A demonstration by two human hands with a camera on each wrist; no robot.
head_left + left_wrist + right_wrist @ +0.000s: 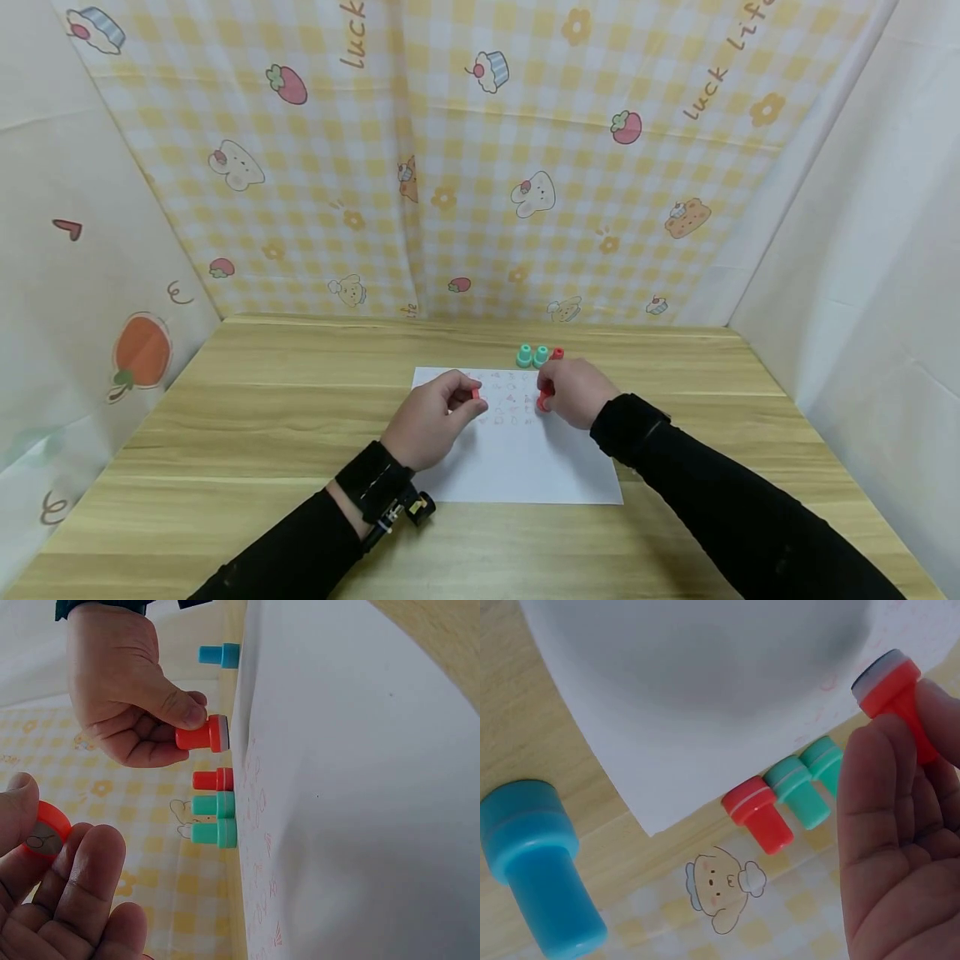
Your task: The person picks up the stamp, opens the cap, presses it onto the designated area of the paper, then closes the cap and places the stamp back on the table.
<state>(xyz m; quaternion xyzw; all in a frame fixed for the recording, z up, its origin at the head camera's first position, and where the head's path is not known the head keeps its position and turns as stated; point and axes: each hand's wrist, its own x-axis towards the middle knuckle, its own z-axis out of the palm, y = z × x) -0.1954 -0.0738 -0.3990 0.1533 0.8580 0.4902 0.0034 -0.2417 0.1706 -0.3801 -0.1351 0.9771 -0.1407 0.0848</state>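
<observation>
Left hand: yours (431, 418) pinches a red cap (48, 829) by its edge, fingertips nearly meeting, probably sparing its face.
Paper (517, 471): flat on worktop (292, 392).
Green stamps (524, 357): upright behind, seemingly parked.
Right hand: yours (579, 390) curls round a red stamp (891, 684) over the paper, likely avoiding its dark face.

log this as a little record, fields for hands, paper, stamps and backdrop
left hand: pinches a round red piece
right hand: holds a red stamp over the paper
paper: white sheet on the wooden table, small red marks on its far part
stamp row: two green stamps and another red stamp, upright beyond the paper
blue stamp: upright, apart from the row
backdrop: yellow-checked cloth with printed pictures
</observation>
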